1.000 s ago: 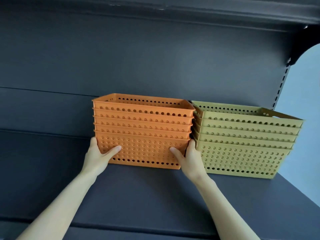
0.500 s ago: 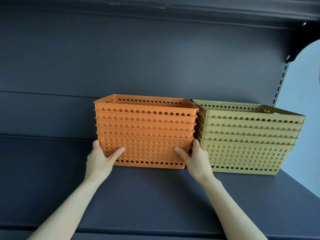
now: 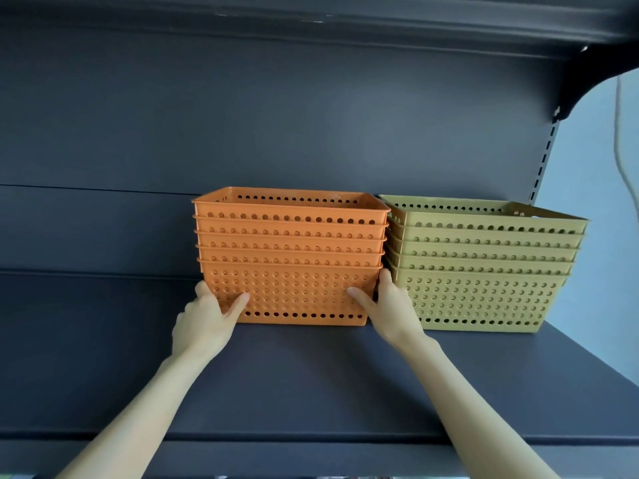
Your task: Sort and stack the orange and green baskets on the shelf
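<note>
A stack of several nested orange baskets (image 3: 290, 257) stands on the dark shelf (image 3: 311, 382), close against the back panel. Right beside it, touching or nearly so, stands a stack of several green baskets (image 3: 484, 271). My left hand (image 3: 207, 316) grips the lower left corner of the orange stack, thumb across its front. At the lower right corner, my right hand (image 3: 387, 309) holds the same stack, fingers tucked into the gap between the two stacks.
The shelf's dark back panel (image 3: 276, 115) rises behind the baskets and an upper shelf (image 3: 345, 22) hangs overhead. A slotted upright (image 3: 544, 157) and bracket mark the right end. Bare shelf lies to the left of the orange stack and in front.
The orange stack has slid back on the shelf, toward the panel, with both hands on its lower corners. The green stack has stayed in place.
</note>
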Demonstrator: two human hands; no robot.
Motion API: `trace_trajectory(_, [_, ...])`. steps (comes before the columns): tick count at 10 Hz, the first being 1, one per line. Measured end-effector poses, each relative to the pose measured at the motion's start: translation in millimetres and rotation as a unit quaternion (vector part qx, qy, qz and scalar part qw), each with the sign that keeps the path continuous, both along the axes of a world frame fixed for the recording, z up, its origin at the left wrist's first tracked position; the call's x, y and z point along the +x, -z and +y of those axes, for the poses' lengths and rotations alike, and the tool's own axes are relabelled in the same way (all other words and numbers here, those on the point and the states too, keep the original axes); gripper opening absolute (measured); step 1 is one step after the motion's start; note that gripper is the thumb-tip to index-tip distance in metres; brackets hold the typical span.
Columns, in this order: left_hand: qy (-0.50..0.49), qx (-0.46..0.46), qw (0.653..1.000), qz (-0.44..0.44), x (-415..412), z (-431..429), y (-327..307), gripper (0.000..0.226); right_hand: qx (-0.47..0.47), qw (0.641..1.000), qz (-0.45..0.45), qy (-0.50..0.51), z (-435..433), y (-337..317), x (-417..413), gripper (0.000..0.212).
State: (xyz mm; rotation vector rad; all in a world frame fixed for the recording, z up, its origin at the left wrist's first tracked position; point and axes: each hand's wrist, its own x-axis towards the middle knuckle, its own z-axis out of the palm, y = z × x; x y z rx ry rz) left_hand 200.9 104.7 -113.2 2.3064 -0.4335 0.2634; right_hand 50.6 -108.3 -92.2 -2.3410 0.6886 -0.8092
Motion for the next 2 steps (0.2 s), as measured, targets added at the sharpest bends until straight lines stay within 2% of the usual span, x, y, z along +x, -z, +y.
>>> trace_trajectory(1, [-0.003, 0.096, 0.995, -0.041, -9, 10, 2, 0.044, -0.043, 0.998, 0.038, 0.001, 1, 3, -10, 0.037])
trace_trajectory(2, [0.038, 0.142, 0.985, -0.092, -34, 11, -1, 0.038, -0.085, 0.995, 0.058, 0.008, -2, -2, -28, 0.038])
